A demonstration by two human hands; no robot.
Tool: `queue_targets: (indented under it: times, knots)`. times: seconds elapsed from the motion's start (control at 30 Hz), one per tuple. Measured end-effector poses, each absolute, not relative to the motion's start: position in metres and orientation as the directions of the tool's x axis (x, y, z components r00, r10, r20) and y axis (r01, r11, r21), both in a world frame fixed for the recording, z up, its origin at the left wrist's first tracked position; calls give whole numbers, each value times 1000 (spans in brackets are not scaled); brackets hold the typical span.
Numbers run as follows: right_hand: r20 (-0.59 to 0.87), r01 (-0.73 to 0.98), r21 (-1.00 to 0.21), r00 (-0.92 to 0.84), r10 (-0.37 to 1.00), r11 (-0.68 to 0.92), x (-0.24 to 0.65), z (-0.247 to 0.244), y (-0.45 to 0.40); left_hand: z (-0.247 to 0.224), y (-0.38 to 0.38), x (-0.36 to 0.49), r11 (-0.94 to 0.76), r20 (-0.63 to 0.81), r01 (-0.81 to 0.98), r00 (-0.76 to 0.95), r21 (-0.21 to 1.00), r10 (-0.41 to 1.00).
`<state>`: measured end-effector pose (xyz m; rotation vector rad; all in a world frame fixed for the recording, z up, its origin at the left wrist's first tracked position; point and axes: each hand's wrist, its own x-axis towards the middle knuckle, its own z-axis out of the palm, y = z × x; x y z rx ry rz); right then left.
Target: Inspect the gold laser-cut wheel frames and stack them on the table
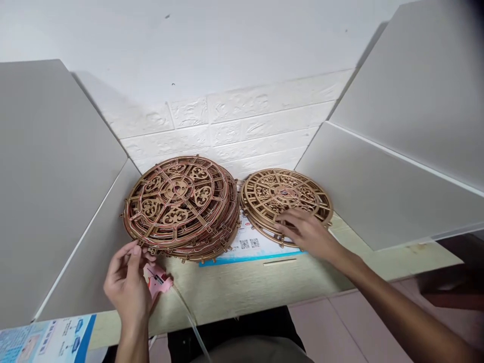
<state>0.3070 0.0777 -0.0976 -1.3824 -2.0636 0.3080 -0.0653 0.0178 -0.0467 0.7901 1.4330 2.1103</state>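
My left hand (130,285) is closed, with thumb and fingertips pinched at the near rim of a brown-gold round openwork panel (176,189). That panel tops a tall, uneven stack, and glossy reddish lines run along its rings. Below these fingers lies a pink tool resembling a glue gun (161,282), with a clear flexible rod trailing from it. My right hand (308,232) reaches over the front of a lower stack, its fingers bent on the rim of a gold round openwork panel (287,191). The palm hides part of that rim.
Grey panels (56,176) stand on both sides, and a white brick-patterned wall (257,111) rises behind. A printed blue-and-white sheet (236,254) lies under the stacks. A thin stick (280,261) rests on the pale tabletop (227,290). Another printed sheet (49,340) is at lower left.
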Motion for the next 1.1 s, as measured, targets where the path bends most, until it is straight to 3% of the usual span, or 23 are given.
queue_targets:
  times: [0.3,0.57,0.83,1.1]
  knots:
    - [338,847,-202,-411,847,492,307,-118,79,-43,9,-62,-413,259,-39,-724,910,640]
    - [316,867,-135,-420,850,479,306,-110,83,-41,3,-64,-408,265,-16,-737,913,621]
    - [372,859,-241,-347,861,451,305,-102,81,-46,3,-61,-364,231,-40,-707,931,669]
    - [402,652,-621,-210,891,434,243,-113,61,-50,4,-57,-364,242,-38,-684,931,689]
